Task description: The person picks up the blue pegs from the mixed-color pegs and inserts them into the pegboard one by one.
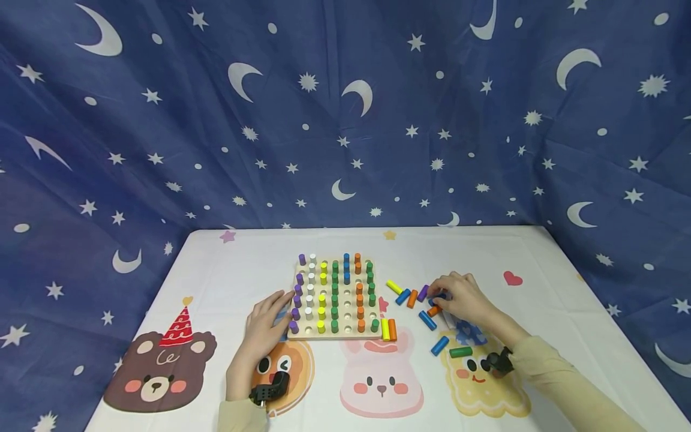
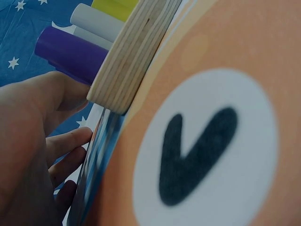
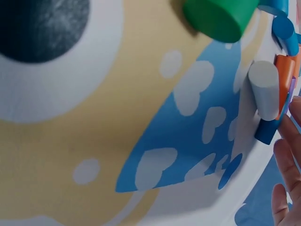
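Observation:
A wooden peg board [image 1: 335,337] carries upright columns of purple, white, yellow, green, blue and orange pegs. My left hand [image 1: 266,324] rests at its left side with fingers loosely extended. In the left wrist view, the fingertips of that hand [image 2: 28,136] are right at the board's corner [image 2: 124,70], below a purple peg [image 2: 70,54]. My right hand [image 1: 459,295] reaches down over loose pegs, its fingertips at a blue peg [image 3: 268,130]. A white peg [image 3: 264,89] and an orange peg [image 3: 284,77] lie beside it. I cannot tell whether the fingers pinch the blue peg.
Several loose pegs lie right of the board, among them a yellow peg [image 1: 394,287] and a green peg [image 1: 460,352]. A yellow and an orange peg [image 1: 393,330] lie against the board's right edge. The white tablecloth [image 1: 232,258] has printed animals; a blue starry curtain [image 1: 345,120] hangs behind.

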Demonstrator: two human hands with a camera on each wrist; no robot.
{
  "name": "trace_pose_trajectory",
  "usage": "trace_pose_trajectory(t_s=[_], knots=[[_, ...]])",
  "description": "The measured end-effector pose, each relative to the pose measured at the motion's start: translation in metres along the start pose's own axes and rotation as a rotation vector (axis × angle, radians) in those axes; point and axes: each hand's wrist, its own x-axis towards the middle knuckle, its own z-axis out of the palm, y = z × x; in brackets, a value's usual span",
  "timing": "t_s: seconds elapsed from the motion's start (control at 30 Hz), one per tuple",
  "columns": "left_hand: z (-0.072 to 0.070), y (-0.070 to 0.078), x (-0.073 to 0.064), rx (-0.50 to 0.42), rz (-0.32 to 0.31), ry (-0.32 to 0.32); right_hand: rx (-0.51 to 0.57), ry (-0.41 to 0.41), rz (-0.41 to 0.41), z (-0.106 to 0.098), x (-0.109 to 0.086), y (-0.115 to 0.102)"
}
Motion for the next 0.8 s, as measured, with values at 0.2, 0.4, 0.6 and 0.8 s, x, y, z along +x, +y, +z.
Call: trace_pose_trajectory(t_s=[0.2,0.4,0.6,0.8], knots=[[-0.0006,0.0012,-0.0002,-0.001,-0.012,-0.006,-0.043,-0.023,-0.011,0.0039,0.0025,0.0057],[-0.0008,0.0012,-0.0006,0.006,-0.010,-0.012,-0.061,-0.031,0.001,0.0066,0.0047,0.0077],[-0.0005,0.0012,-0.0003,0.008,-0.011,-0.014,-0.069,-0.031,0.013,0.0081,0.0057,0.0080],[-0.0004,0.0012,-0.0001,0.013,-0.012,-0.013,-0.094,-0.026,0.004,0.0090,0.0057,0.0077]])
